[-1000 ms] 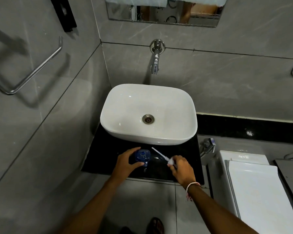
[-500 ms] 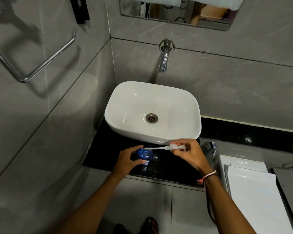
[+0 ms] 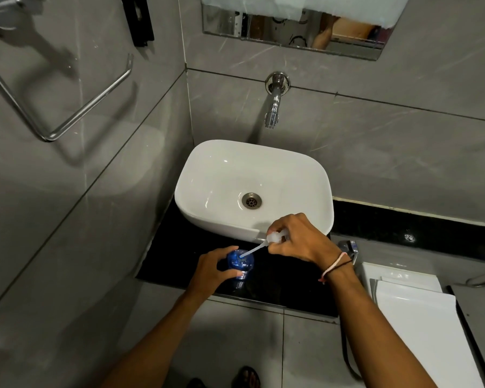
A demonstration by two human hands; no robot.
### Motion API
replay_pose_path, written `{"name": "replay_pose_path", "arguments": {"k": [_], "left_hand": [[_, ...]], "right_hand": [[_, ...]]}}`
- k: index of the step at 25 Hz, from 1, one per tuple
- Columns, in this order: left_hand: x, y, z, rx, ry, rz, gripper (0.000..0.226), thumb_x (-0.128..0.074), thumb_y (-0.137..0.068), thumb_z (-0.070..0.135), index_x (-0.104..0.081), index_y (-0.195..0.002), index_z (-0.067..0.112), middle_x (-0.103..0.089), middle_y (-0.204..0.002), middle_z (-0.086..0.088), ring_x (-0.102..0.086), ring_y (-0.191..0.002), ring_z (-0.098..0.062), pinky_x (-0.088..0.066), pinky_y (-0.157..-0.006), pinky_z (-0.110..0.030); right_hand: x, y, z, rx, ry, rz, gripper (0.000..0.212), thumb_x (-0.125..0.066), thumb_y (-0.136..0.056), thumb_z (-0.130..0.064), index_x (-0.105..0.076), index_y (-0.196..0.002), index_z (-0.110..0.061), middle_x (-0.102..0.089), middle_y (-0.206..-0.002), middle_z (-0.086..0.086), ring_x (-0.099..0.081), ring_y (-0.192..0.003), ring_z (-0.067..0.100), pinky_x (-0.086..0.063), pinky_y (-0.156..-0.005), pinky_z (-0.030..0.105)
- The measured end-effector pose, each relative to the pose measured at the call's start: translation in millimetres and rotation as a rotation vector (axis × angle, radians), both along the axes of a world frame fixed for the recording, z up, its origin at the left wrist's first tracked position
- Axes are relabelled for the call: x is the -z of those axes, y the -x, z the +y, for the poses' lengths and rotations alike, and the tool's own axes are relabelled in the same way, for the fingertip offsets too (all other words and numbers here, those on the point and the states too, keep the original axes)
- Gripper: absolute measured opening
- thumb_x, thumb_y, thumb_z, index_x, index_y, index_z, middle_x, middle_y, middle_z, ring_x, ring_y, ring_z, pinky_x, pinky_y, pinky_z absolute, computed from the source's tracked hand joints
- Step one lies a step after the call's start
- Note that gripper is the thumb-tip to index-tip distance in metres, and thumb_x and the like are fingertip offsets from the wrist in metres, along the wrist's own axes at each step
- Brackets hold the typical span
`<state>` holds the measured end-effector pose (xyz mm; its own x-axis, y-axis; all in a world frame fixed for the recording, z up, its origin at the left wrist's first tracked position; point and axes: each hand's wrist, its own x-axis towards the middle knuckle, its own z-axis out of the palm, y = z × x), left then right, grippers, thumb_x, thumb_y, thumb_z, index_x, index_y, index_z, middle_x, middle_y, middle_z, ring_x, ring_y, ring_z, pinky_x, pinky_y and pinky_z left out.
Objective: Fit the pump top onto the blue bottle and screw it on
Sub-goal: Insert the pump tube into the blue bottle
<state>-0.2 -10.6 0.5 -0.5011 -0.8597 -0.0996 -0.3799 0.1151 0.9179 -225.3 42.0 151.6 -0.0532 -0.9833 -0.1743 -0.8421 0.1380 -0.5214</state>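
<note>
A small blue bottle (image 3: 240,261) stands upright on the black counter (image 3: 277,292) in front of the basin. My left hand (image 3: 212,271) wraps around its left side and holds it. My right hand (image 3: 298,242) grips the white pump top (image 3: 275,238) up and to the right of the bottle. The pump's thin white tube slants down to the left, and its tip sits in the bottle's open neck. The pump's collar is well above the neck.
A white basin (image 3: 254,189) sits on the counter just behind the hands, with a chrome wall tap (image 3: 275,105) above it. A white toilet cistern lid (image 3: 420,323) is at the right. A chrome towel bar (image 3: 76,113) hangs on the left wall.
My right hand lifted the pump top from the counter, swung it over the bottle and lowered the tube's tip into the neck. My left hand kept hold of the bottle.
</note>
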Motion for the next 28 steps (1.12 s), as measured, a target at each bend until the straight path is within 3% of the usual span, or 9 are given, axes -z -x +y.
{"name": "replay_pose_path", "arguments": {"k": [2, 7, 9, 11, 13, 15, 19, 25, 28], "left_hand": [[-0.6, 0.2, 0.3, 0.003, 0.004, -0.003, 0.063, -0.085, -0.067, 0.01, -0.063, -0.126, 0.017, -0.07, -0.114, 0.006, -0.061, -0.101, 0.013, -0.043, -0.082, 0.002], [-3.1, 0.4, 1.4, 0.031, 0.048, -0.025, 0.058, -0.084, -0.07, 0.014, -0.063, -0.125, 0.015, -0.071, -0.115, 0.003, -0.066, -0.105, -0.007, -0.046, -0.088, -0.006], [-2.6, 0.9, 2.1, 0.038, 0.072, -0.032, 0.047, -0.083, -0.071, 0.017, -0.067, -0.115, 0.015, -0.074, -0.108, 0.001, -0.068, -0.1, -0.01, -0.047, -0.085, -0.01], [-2.1, 1.0, 2.4, 0.013, 0.08, -0.03, 0.036, -0.084, -0.07, 0.018, -0.069, -0.103, 0.014, -0.076, -0.099, -0.001, -0.069, -0.092, -0.012, -0.05, -0.08, -0.013], [-2.4, 1.4, 2.7, 0.003, 0.078, -0.021, 0.042, -0.085, -0.069, 0.018, -0.069, -0.108, 0.014, -0.076, -0.102, -0.002, -0.069, -0.095, -0.012, -0.054, -0.084, -0.02], [-2.3, 1.4, 2.6, 0.008, 0.092, -0.015, 0.055, -0.085, -0.069, 0.018, -0.066, -0.12, 0.015, -0.073, -0.113, -0.001, -0.067, -0.104, -0.01, -0.053, -0.093, -0.022], [0.9, 1.4, 2.1, -0.001, 0.08, 0.003, 0.061, -0.085, -0.069, 0.014, -0.064, -0.126, 0.016, -0.072, -0.117, 0.0, -0.066, -0.107, -0.008, -0.046, -0.09, -0.006], [2.3, 2.2, 1.7, -0.02, 0.068, -0.012, 0.06, -0.087, -0.067, 0.013, -0.065, -0.123, 0.013, -0.072, -0.113, 0.0, -0.066, -0.102, -0.008, -0.044, -0.084, 0.0], [3.1, 1.6, 2.4, -0.022, 0.06, -0.006, 0.061, -0.087, -0.068, 0.014, -0.064, -0.124, 0.015, -0.072, -0.114, 0.0, -0.067, -0.104, -0.008, -0.045, -0.085, -0.001]], "right_hand": [[-6.3, -11.5, -8.8, -0.081, -0.03, 0.087, 0.022, -0.075, -0.069, -0.026, -0.08, -0.09, -0.019, -0.079, -0.087, 0.009, -0.071, -0.082, 0.027, -0.061, -0.075, 0.037], [2.1, -52.0, -28.4, -0.272, -0.066, 0.294, 0.034, -0.071, -0.076, -0.017, -0.071, -0.109, -0.012, -0.073, -0.101, 0.019, -0.068, -0.089, 0.04, -0.057, -0.07, 0.039], [14.9, -65.3, -27.9, -0.323, -0.057, 0.347, 0.032, -0.069, -0.079, -0.015, -0.065, -0.111, -0.011, -0.07, -0.101, 0.02, -0.067, -0.089, 0.042, -0.049, -0.064, 0.037], [27.4, -71.9, -24.1, -0.331, -0.041, 0.377, 0.029, -0.067, -0.082, -0.017, -0.063, -0.111, -0.012, -0.071, -0.106, 0.017, -0.069, -0.093, 0.041, -0.055, -0.07, 0.04], [36.1, -68.9, -19.6, -0.296, -0.023, 0.342, 0.032, -0.067, -0.084, -0.021, -0.063, -0.114, -0.014, -0.072, -0.114, 0.013, -0.069, -0.102, 0.038, -0.059, -0.08, 0.043], [40.1, -59.1, -14.4, -0.212, -0.024, 0.216, 0.048, -0.073, -0.083, -0.024, -0.061, -0.128, -0.02, -0.069, -0.127, 0.006, -0.065, -0.115, 0.029, -0.057, -0.092, 0.043], [46.8, -43.3, -3.4, -0.116, -0.01, -0.024, 0.066, -0.085, -0.077, -0.019, -0.059, -0.138, -0.021, -0.065, -0.135, 0.002, -0.062, -0.122, 0.02, -0.053, -0.105, 0.041], [53.1, -50.5, -5.4, -0.148, 0.06, -0.052, 0.047, -0.074, -0.08, 0.004, -0.071, -0.122, -0.016, -0.076, -0.12, 0.006, -0.069, -0.112, 0.023, -0.057, -0.096, 0.04], [55.1, -53.3, -9.9, -0.092, 0.063, 0.012, 0.042, -0.082, -0.082, -0.026, -0.068, -0.12, -0.019, -0.076, -0.107, 0.004, -0.07, -0.1, 0.024, -0.059, -0.084, 0.04]]}}
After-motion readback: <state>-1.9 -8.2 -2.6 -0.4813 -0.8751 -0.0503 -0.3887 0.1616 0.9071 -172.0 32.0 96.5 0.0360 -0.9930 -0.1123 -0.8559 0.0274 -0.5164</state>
